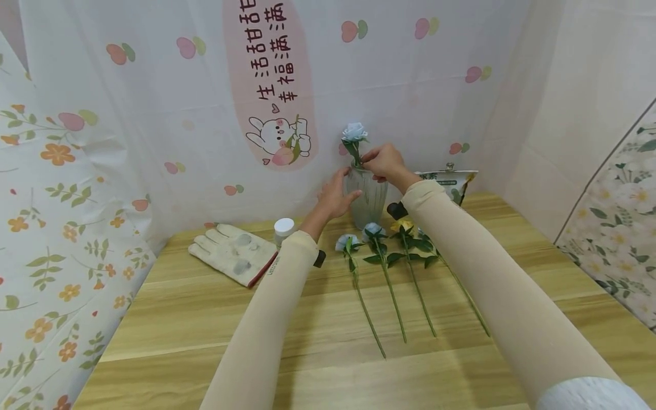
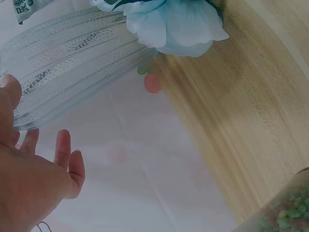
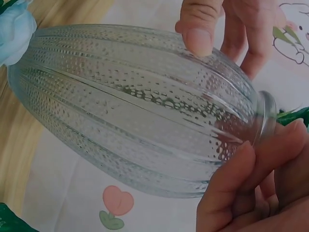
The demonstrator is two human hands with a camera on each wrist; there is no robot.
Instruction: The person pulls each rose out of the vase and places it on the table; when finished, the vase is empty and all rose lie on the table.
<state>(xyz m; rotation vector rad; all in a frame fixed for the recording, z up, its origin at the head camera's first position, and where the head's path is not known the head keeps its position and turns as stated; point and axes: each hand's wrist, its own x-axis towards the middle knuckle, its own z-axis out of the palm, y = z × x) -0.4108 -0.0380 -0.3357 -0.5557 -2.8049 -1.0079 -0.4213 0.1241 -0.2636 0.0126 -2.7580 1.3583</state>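
A ribbed clear glass vase stands upright near the back wall, with one light blue artificial rose in its mouth. My right hand pinches that rose's stem just above the rim. On the vase's left side, my left hand holds the upper part, its thumb in front. The right wrist view shows the left thumb on the vase and my right fingers beside its neck. Several flowers lie in front: a pale blue one, a bluer one, a yellow one, and one partly behind my right forearm.
A white work glove lies at the left of the wooden table. Beside it stands a white-lidded jar; its contents look green and red in the left wrist view. A clipped printed bag stands right of the vase.
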